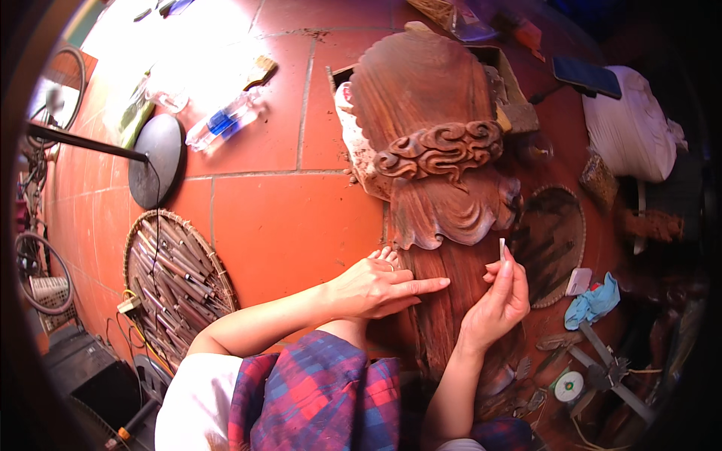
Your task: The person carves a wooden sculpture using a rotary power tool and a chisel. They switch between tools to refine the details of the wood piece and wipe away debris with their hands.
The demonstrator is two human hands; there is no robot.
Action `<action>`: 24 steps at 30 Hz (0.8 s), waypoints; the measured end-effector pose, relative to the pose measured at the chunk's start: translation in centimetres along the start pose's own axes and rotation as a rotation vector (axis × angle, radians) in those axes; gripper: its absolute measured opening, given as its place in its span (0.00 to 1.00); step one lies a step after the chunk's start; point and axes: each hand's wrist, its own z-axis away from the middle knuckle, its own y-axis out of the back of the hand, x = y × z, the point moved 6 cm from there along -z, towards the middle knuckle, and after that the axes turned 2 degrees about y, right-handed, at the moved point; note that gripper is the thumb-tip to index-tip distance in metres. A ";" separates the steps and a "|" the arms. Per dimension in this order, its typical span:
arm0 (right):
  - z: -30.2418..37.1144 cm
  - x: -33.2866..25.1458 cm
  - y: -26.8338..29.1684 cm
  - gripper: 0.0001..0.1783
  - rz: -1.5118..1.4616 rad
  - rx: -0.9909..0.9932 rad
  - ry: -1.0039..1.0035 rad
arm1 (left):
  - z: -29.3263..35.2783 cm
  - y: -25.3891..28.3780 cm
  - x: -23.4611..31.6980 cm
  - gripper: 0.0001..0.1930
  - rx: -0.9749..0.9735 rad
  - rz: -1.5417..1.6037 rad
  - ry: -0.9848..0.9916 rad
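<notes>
A large reddish-brown wood carving (421, 83) lies lengthwise before me, with a curled scroll band (444, 150) across it and wavy folds below. My left hand (376, 289) is over the near, smoother part of the wood, its index finger stretched out to the right and the other fingers loosely bent, holding nothing. Whether the fingertip touches the surface I cannot tell. To the right, my right hand (496, 304) pinches a small, thin white strip (502, 248) upright between thumb and fingers, just below the carved folds.
A round basket (226, 263) of several carving tools stands at left, near a lamp's round black base (156, 161). Beyond lie a plastic bottle (226, 120) and a brush (261, 71). At right are a darker basket (556, 233), a blue cloth (593, 302) and a white sack (628, 120).
</notes>
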 end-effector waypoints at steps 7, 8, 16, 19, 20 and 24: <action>0.9 0.3 -0.1 0.04 -0.186 -0.103 -0.046 | 1.2 -1.1 -0.8 0.32 0.027 -0.013 0.000; 1.1 0.4 -0.3 0.04 -0.154 -0.103 -0.074 | 1.4 -1.3 -1.0 0.33 0.009 -0.019 0.022; 1.8 -0.4 -2.1 0.07 -0.157 -0.198 -0.219 | 1.7 -1.3 -1.2 0.31 0.054 -0.058 0.038; 1.7 -1.1 -3.6 0.07 0.007 -0.216 -0.042 | 1.6 -1.8 -1.4 0.31 0.042 -0.042 0.063; 1.8 -1.4 -4.0 0.07 0.065 -0.204 -0.016 | 1.6 -1.8 -1.5 0.30 0.048 -0.029 0.070; 1.2 -0.8 -4.3 0.09 0.084 -0.112 -0.149 | 1.5 -1.6 -1.3 0.30 0.035 -0.002 0.075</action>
